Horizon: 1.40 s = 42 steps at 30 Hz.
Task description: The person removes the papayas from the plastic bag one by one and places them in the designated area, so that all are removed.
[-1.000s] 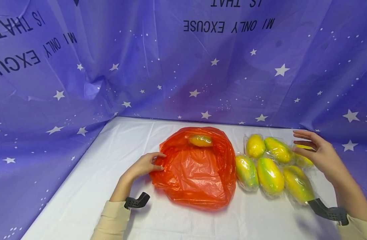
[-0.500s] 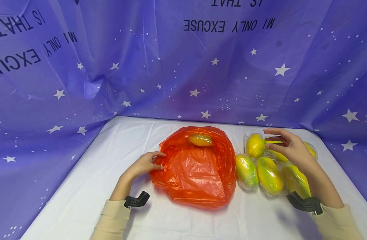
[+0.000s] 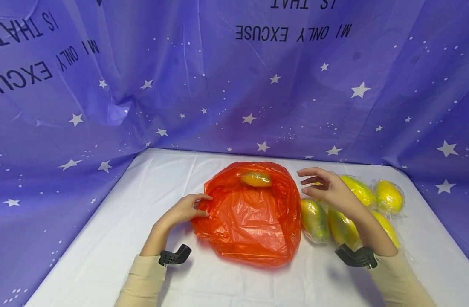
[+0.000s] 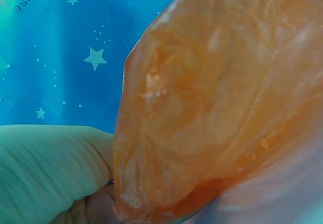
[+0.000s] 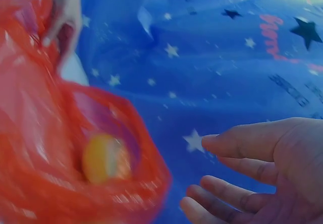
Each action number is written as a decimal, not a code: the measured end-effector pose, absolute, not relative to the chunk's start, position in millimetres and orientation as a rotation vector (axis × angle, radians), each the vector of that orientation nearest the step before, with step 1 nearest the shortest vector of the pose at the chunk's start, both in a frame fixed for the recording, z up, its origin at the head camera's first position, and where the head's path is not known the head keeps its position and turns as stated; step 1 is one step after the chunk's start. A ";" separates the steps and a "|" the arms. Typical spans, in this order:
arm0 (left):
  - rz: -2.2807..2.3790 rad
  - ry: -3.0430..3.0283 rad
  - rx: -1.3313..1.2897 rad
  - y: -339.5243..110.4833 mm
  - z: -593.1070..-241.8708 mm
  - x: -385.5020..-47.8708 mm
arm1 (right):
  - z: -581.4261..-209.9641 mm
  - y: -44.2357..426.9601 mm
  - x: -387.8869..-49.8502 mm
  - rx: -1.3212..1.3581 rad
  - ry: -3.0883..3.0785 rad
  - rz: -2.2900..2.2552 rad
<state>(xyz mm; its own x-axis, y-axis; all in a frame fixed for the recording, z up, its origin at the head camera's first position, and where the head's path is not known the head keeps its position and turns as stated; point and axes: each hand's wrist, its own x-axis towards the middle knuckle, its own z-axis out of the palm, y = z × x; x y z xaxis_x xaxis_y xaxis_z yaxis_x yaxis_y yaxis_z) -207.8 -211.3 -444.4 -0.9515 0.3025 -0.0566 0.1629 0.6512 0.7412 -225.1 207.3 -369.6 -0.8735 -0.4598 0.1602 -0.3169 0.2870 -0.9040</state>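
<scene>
A red plastic bag (image 3: 253, 230) lies on the table with its mouth spread wide. One wrapped yellow mango (image 3: 256, 179) sits inside at the far end. My left hand (image 3: 184, 210) pinches the bag's left rim between thumb and fingers; in the left wrist view the thumb (image 4: 55, 166) is against the film and the fingertips are hidden. My right hand (image 3: 326, 185) holds nothing, its fingers loosely bent, just right of the bag's far right rim. Beneath that hand and forearm are mangoes in clear wrap, including a yellow-green mango (image 3: 314, 220) against the bag; some are partly covered.
To the right lie more wrapped mangoes, among them a long mango (image 3: 358, 191) and a yellow mango (image 3: 389, 197). The white table (image 3: 104, 238) ends at a purple star-printed curtain (image 3: 227, 85) behind and at the sides. Black wrist mounts (image 3: 175, 256) stick out from both wrists.
My right hand has moved left from over the far right mangoes to beside the bag, uncovering the rightmost mango. The left hand and the bag have stayed put.
</scene>
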 end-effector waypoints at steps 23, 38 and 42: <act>1.168 2.702 0.366 -211.1 -444.1 -207.2 | -417.2 121.3 -256.0 -0.899 2.789 -1.169; 1.158 2.711 0.403 -211.1 -445.0 -208.6 | -425.4 107.0 -271.4 -0.765 2.838 -1.040; 1.155 2.714 0.403 -211.0 -445.7 -209.0 | -428.7 104.7 -275.5 -0.754 2.846 -0.996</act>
